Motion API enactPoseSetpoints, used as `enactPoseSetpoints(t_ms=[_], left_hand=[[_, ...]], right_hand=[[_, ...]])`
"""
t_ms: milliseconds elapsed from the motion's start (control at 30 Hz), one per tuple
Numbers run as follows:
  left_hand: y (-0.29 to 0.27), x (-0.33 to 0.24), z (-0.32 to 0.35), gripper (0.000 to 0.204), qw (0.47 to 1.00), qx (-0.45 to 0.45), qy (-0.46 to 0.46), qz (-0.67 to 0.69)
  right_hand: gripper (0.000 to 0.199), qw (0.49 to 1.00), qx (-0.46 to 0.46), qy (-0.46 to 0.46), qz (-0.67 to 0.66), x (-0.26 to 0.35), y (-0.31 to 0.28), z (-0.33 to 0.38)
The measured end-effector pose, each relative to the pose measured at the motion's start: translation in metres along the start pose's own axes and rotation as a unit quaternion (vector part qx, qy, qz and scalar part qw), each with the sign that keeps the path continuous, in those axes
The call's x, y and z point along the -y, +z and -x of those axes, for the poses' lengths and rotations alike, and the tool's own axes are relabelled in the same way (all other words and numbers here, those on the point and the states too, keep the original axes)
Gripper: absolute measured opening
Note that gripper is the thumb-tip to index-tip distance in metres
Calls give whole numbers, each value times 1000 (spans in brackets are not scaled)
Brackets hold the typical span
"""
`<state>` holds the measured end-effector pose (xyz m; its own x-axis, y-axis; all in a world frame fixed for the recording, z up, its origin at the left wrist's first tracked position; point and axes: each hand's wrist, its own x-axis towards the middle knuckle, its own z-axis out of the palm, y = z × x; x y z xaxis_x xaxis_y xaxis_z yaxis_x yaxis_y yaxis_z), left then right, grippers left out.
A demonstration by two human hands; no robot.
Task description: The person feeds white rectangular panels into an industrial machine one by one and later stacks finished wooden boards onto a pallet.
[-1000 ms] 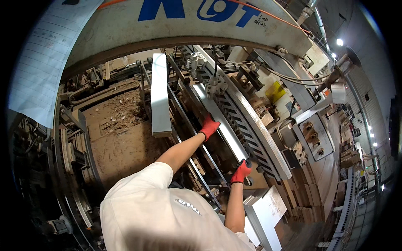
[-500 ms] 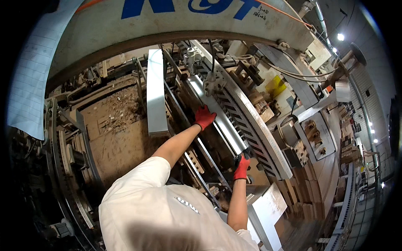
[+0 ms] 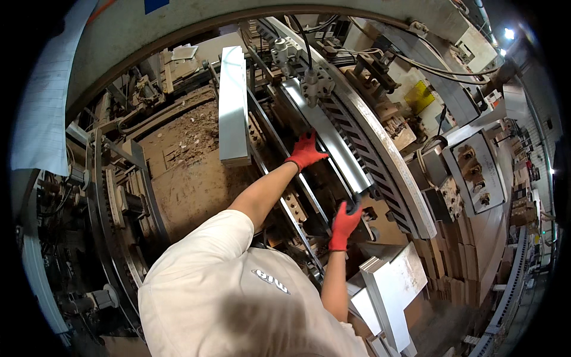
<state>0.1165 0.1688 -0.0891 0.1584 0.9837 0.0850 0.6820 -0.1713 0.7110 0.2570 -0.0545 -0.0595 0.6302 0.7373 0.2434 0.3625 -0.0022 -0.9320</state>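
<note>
The person leans into a big machine, both hands in red gloves. The left hand (image 3: 305, 152) rests on the upper part of a long shiny metal bar (image 3: 326, 134), fingers spread and laid flat along its edge rather than curled round it. The right hand (image 3: 344, 225) is at the bar's lower end, fingers bent up against it (how tightly it grips, I cannot tell). The bar lies slanted, just beside the curved toothed rail (image 3: 380, 156). To do this well, I think both hands should push evenly, so the bar stays straight and does not tip. Fingers should stay away from the rail's teeth. A flat white board (image 3: 233, 107) stands nearby on the left.
</note>
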Motion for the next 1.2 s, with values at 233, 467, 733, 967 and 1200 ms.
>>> enactPoseSetpoints(t_ms=[233, 467, 733, 967, 1200], left_hand=[[-4, -2, -4, 112, 1000, 25, 6, -6], [-7, -12, -4, 112, 999, 47, -16, -24], [0, -8, -5, 110, 999, 15, 3, -30], [-4, -7, -3, 110, 999, 27, -1, -21], [-4, -8, -4, 114, 999, 19, 6, -26]], right_hand=[[45, 900, 218, -174, 336, 7, -13, 46], [52, 883, 240, -179, 361, 9, -14, 43], [57, 888, 280, -150, 333, 13, -20, 39], [60, 883, 291, -138, 342, 13, -18, 39], [58, 890, 279, -151, 329, 9, -16, 39]])
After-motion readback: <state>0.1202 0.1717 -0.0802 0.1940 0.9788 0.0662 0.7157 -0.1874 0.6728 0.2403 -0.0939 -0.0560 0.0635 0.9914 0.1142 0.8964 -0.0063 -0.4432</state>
